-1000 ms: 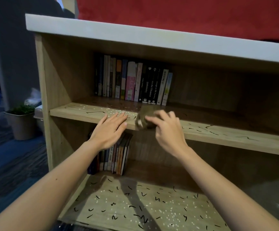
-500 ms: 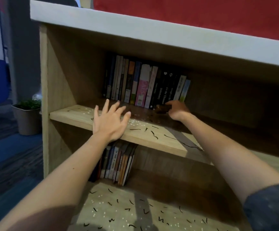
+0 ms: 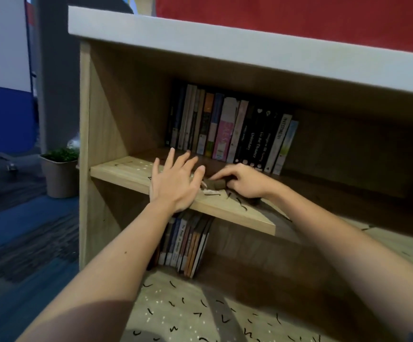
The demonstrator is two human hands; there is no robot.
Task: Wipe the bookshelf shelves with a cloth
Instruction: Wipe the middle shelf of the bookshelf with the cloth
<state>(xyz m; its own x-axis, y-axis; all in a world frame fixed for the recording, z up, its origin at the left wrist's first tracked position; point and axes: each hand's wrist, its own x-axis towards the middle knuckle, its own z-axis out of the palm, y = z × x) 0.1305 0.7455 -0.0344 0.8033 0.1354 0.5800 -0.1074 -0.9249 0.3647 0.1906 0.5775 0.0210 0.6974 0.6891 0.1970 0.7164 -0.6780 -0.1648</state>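
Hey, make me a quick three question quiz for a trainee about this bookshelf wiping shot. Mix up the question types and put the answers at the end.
1. True or false: the left hand is clenched in a fist.
2. What does the right hand hold on the middle shelf? A) a brown cloth B) a sponge C) a brush
3. Fill in: the potted plant stands on the floor to the ___ of the bookshelf.
Key: 1 false, its fingers are spread open; 2 A; 3 left.
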